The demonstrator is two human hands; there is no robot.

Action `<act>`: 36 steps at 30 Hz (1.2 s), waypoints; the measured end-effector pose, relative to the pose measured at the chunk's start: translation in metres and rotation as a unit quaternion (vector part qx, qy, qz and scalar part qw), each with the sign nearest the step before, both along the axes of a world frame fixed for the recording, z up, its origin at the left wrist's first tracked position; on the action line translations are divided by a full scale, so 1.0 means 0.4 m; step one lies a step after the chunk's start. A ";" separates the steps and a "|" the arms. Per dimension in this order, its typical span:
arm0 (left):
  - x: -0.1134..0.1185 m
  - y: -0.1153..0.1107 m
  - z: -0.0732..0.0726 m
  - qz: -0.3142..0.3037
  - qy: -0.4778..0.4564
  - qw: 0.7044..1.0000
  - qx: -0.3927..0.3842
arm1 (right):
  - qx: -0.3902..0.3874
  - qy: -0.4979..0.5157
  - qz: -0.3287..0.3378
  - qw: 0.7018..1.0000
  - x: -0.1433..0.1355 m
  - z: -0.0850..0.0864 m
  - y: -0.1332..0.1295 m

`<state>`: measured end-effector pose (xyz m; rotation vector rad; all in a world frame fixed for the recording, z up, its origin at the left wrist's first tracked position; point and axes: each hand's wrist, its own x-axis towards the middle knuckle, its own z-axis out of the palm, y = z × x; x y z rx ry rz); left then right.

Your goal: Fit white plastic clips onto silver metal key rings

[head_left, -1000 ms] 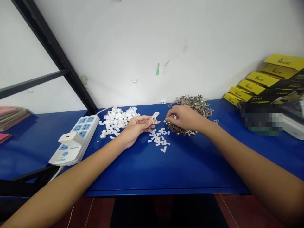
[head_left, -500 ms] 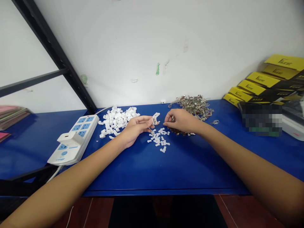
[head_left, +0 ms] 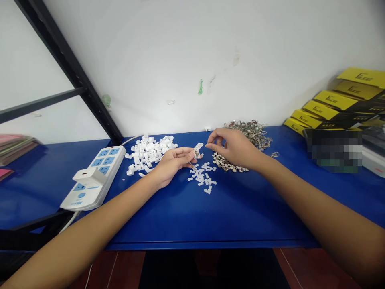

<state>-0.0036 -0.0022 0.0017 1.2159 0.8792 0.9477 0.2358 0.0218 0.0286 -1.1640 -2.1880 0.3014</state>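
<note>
Between the thumb and fingers of my left hand (head_left: 177,162) is a small white plastic case (head_left: 197,152) with its flap raised and something metallic inside. My right hand (head_left: 230,146) hovers just to the right of it, fingertips pinched together; whatever they hold is too small to make out. Below that hand lies a heap of small round metal discs (head_left: 227,163), like button cells. Small flat white pieces (head_left: 203,174) are scattered on the blue table (head_left: 180,216) below the case. A pile of white plastic cases (head_left: 147,152) sits to the left of my left hand.
Behind my right hand lies a tangled heap of metal chains or clips (head_left: 254,134). A white power strip (head_left: 99,176) with a plugged-in adapter stands at left, by a black metal frame (head_left: 72,60). Yellow-and-black boxes (head_left: 333,100) are stacked at right, near a blurred dark object (head_left: 333,150).
My right hand has risen off the disc heap and shifted slightly up, leaving more discs visible. The left hand still holds the white case in nearly the same spot.
</note>
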 end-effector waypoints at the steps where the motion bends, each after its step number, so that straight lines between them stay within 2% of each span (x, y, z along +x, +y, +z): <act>1: 0.000 0.000 0.000 -0.001 -0.001 1.000 0.000 | -0.001 0.015 0.001 1.000 -0.003 0.003 -0.005; 12: 0.000 0.000 -0.003 -0.020 -0.006 1.000 0.020 | -0.058 0.146 0.047 0.986 -0.038 0.018 -0.046; 22: -0.002 0.003 -0.005 -0.036 -0.005 0.999 0.037 | 0.075 0.130 0.092 0.984 -0.063 -0.034 -0.042; 29: -0.005 0.005 -0.007 -0.043 -0.009 0.998 0.043 | 0.084 0.111 0.111 0.984 -0.062 -0.031 -0.042; 32: -0.005 0.004 -0.007 -0.040 -0.009 0.998 0.038 | 0.079 0.135 0.093 0.983 -0.057 -0.016 -0.044; 34: -0.004 0.004 -0.006 -0.028 -0.007 0.999 0.026 | 0.096 0.154 0.053 0.982 -0.044 0.000 -0.041; 36: -0.002 0.003 -0.005 -0.017 -0.002 1.000 0.016 | 0.111 0.133 0.021 0.985 -0.023 0.016 -0.031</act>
